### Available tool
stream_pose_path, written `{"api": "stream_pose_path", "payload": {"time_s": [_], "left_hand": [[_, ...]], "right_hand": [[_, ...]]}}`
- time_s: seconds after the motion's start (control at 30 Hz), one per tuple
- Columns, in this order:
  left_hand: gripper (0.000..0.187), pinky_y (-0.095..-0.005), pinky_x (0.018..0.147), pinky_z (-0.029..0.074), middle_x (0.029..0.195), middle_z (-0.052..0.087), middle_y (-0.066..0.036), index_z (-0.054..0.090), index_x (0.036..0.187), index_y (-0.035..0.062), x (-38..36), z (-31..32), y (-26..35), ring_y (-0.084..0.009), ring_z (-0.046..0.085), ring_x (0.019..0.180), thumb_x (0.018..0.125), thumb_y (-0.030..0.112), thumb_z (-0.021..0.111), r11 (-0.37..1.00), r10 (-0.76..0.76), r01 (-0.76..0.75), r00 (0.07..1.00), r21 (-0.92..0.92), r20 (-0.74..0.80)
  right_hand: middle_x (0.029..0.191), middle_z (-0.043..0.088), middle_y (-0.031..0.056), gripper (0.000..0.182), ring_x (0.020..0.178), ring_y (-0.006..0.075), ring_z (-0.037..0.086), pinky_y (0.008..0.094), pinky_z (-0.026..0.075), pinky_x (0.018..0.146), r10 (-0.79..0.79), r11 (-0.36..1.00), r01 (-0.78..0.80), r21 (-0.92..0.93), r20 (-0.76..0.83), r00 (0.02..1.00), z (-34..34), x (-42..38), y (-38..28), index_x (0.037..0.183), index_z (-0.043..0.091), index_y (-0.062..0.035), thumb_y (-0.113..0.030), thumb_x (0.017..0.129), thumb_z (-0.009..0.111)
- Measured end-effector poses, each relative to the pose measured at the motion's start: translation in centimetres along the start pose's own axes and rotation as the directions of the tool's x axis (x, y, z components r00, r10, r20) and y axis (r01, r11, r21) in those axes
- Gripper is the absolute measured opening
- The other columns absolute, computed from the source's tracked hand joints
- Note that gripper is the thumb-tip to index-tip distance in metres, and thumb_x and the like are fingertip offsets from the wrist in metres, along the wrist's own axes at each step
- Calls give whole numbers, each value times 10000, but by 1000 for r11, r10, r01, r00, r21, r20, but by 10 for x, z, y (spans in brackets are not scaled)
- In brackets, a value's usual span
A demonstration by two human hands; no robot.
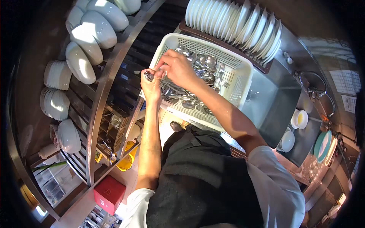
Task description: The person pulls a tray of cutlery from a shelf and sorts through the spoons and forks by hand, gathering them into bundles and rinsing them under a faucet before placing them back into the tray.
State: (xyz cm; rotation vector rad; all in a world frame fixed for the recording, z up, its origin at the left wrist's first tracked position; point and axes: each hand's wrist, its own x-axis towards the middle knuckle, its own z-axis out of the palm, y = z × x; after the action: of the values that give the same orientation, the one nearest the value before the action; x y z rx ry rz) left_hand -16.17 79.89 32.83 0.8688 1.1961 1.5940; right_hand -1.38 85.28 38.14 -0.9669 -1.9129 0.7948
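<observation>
A cream perforated basket (pixel 237 72) holds many metal spoons and forks (pixel 207 62) in a loose heap. Over its left edge, my left hand (pixel 151 85) is closed around some cutlery, and the rounded end of a spoon (pixel 148 75) shows at its fingers. My right hand (pixel 176 68) reaches across the basket to meet the left, its fingers pinched together at the pieces the left hand holds. Exactly what lies between the right fingertips is too small to make out.
White plates (pixel 228 21) stand in a brown rack behind the basket. A metal sink (pixel 266 110) is at the right, with white bowls (pixel 300 119) beyond it. Metal shelves at the left carry stacked bowls (pixel 55 102). A red box (pixel 109 193) sits on the floor.
</observation>
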Motion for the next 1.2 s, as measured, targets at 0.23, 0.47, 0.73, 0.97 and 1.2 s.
{"api": "stream_pose_path", "payload": {"time_s": [0.23, 0.47, 0.73, 0.97, 1.2], "left_hand": [[454, -278, 839, 527, 1190, 643, -59, 614, 1244, 54, -15, 50, 30, -150, 641, 1024, 829, -128, 640, 965, -139, 117, 987, 234, 83], [457, -231, 638, 416, 922, 655, 24, 661, 1153, 61, -32, 38, -16, -67, 528, 722, 753, -159, 631, 805, -124, -9, 976, 593, 182], [294, -315, 732, 566, 950, 708, -88, 641, 1120, -38, -21, 29, 3, -160, 663, 771, 840, -59, 555, 835, -283, 209, 956, 508, 72], [485, -344, 825, 585, 1058, 686, -142, 449, 1315, -24, 17, 81, 38, -236, 706, 948, 1016, 307, 640, 995, -47, 12, 939, 103, 341], [198, -261, 637, 490, 826, 671, -38, 660, 1085, 18, -10, 56, 21, -114, 617, 664, 892, -26, 643, 847, -68, -16, 988, 532, 137]], "right_hand": [[907, 740, 55, 190, 797, 145, 704, 297, 559, 754, 261, 934, -257, 249, 16, 965, -41, -19, 28, 1092, 722, -27, -74, 912, 682], [971, 714, 260, 206, 953, 453, 687, 516, 552, 854, 469, 688, -528, -498, -250, 847, -23, -44, 159, 1032, 698, 25, -123, 904, 633], [899, 643, 207, 39, 892, 410, 633, 482, 498, 760, 267, 900, -310, -306, -174, 948, -107, -57, 62, 890, 612, -6, -7, 861, 638], [845, 658, 167, 123, 802, 364, 653, 428, 516, 720, 92, 996, -93, -12, -43, 995, -95, 7, -14, 883, 638, 30, -44, 829, 721], [948, 726, 258, 232, 905, 418, 715, 480, 567, 810, 517, 755, -533, -382, -151, 842, -30, 5, 138, 909, 733, 36, -183, 915, 658]]}}
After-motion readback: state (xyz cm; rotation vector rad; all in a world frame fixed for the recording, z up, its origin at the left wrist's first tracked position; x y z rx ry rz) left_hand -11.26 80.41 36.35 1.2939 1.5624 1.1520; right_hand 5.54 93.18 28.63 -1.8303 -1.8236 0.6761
